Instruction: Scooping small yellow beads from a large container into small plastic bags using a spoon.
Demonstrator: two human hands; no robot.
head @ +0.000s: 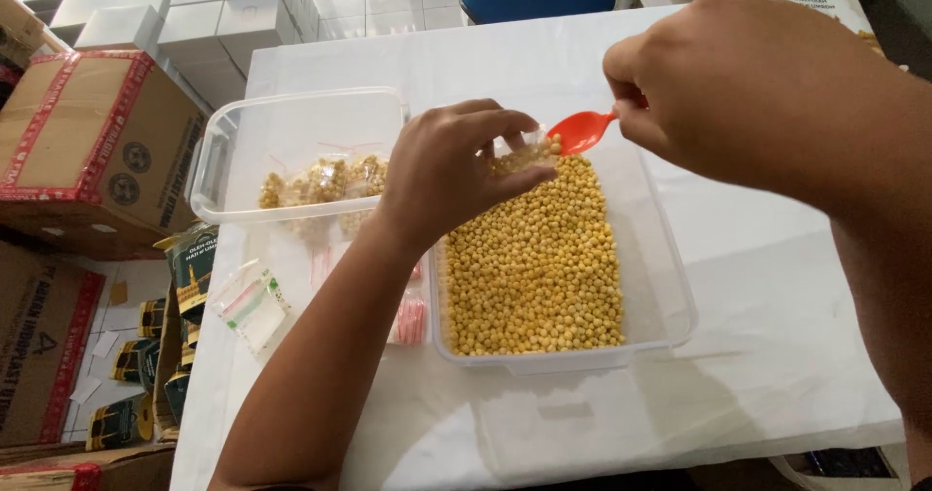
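A white-covered worktop [777, 287] is spread beneath both hands. Directly under the fingers lies a clear rectangular tub [670, 297], filled nearly to its walls with small round yellow pellets [534, 268]. Beyond the left fingers a second clear tub [291, 122] is set, in which a few filled packets [325, 182] are gathered. Brown cartons [87, 142] are stacked off the worktop's edge, well apart from the left fingers, and empty clear bags with red strips [250, 302] lie beside the left forearm.

The step in hand is judged to be the filling of a small clear bag [519, 153] with pellets. The bag is pinched at its mouth by the left hand [451, 176], whose fingers are clamped on it just above the pellet tub. An orange spoon [581, 132] is gripped by the right hand [738, 83], its fingers closed round the handle, and the bowl is brought right up to the bag's mouth.

The next move is judged to call for a steady tilt of the spoon, with the bag's mouth kept wide.

The left forearm is stretched forward from below, wrist bent down; the right arm is reached across from the right, knuckles upward.
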